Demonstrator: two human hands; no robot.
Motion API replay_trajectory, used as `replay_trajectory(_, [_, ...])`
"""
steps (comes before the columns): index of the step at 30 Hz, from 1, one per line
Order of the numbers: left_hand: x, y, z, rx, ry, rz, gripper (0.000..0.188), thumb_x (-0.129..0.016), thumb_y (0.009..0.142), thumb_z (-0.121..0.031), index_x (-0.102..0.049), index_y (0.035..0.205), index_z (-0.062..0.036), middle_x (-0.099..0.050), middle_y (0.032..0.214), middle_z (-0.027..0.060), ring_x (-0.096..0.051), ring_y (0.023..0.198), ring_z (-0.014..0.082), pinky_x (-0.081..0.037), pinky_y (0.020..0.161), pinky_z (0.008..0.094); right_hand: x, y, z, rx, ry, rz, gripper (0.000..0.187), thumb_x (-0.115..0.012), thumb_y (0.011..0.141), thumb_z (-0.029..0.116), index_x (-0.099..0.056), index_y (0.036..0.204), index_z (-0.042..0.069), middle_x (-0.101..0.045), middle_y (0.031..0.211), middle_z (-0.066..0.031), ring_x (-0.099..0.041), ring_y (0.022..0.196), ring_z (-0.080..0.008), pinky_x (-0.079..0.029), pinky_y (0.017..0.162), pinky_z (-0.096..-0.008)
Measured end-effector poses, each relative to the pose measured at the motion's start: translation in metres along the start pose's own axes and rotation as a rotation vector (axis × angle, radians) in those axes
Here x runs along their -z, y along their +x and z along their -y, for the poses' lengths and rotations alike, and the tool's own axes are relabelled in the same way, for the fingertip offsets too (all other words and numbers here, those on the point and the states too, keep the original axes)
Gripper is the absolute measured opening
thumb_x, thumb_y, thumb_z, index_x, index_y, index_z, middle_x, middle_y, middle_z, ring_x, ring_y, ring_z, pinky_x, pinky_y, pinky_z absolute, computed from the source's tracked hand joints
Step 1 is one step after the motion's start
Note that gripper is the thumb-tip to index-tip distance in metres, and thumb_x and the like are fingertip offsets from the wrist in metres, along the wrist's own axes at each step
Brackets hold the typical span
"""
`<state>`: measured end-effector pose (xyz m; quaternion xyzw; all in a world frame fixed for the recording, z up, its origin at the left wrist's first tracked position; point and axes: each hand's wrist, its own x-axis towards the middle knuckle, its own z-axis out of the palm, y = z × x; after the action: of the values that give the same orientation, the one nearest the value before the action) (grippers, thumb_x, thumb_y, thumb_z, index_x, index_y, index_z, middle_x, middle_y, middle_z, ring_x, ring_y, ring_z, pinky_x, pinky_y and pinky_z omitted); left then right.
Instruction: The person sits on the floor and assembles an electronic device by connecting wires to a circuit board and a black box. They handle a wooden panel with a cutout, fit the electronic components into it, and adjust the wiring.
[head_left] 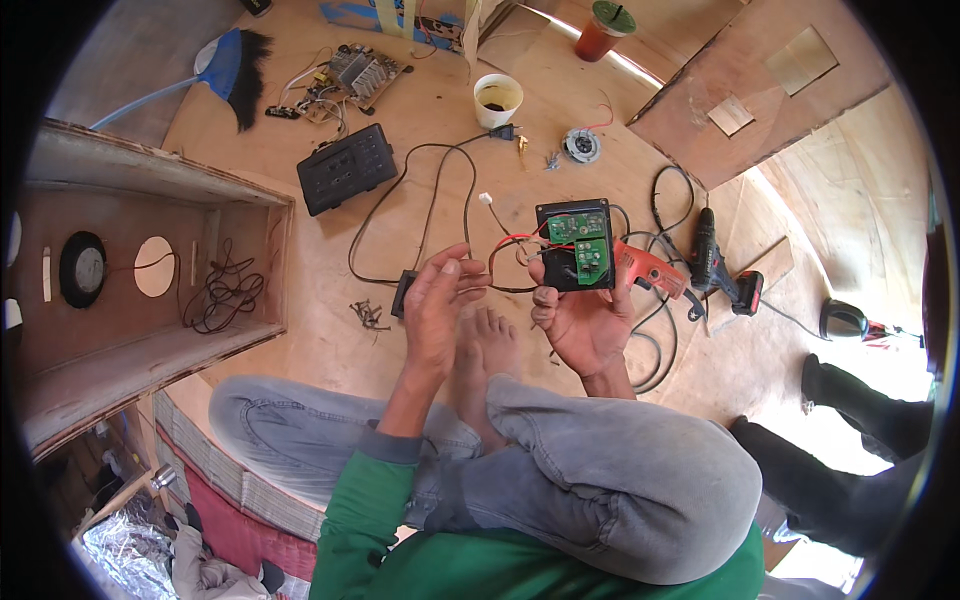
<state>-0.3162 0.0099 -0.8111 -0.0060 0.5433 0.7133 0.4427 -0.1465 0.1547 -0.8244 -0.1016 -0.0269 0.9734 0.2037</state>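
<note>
the right hand [585,325] held the black panel [575,245] with green boards up over the floor while the left hand [437,300], fingers pinched on its wires [505,250], did best teasing gently.

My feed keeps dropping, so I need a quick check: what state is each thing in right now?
Right hand: holding the black panel, green circuit boards facing up.
Left hand: fingers pinching its wires.
Wooden box: open, cable coil inside.
White cup: upright, dark residue inside.
Drill: lying on the floor.
</note>
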Motion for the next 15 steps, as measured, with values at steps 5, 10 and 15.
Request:
replay_trajectory(5, [-0.004,-0.001,0.003,-0.083,0.102,-0.014,0.040,-0.058,0.118,-0.026,-0.060,0.148,0.0002,-0.074,0.124,0.0107,-0.072,0.114,0.0203,-0.057,0.101,0.0368,0.002,0.001,0.007,-0.025,0.026,0.071,0.097,-0.061,0.108,0.068,-0.034,0.173,0.001,-0.055,0.161,-0.0344,-0.071,0.119,-0.0348,-0.059,0.103,-0.0455])
replay_trajectory(10, [0.006,0.003,-0.005,-0.142,0.018,-0.112,0.038,-0.060,0.117,-0.024,-0.062,0.146,-0.0001,-0.074,0.123,0.0106,-0.072,0.113,0.0196,-0.057,0.100,0.0370,0.004,-0.012,0.042,0.100,-0.045,0.044,0.093,-0.061,0.109,0.066,-0.036,0.173,0.004,-0.057,0.157,-0.0329,-0.069,0.114,-0.0329,-0.058,0.093,-0.0445])
replay_trajectory(15, [0.010,-0.002,-0.009,-0.163,-0.019,-0.119,0.038,-0.061,0.116,-0.025,-0.063,0.145,0.0000,-0.074,0.121,0.0102,-0.072,0.110,0.0201,-0.057,0.100,0.0370,-0.001,-0.027,0.072,0.186,-0.065,0.055,0.095,-0.062,0.109,0.066,-0.034,0.172,0.001,-0.057,0.154,-0.0309,-0.066,0.109,-0.0307,-0.055,0.085,-0.0425])
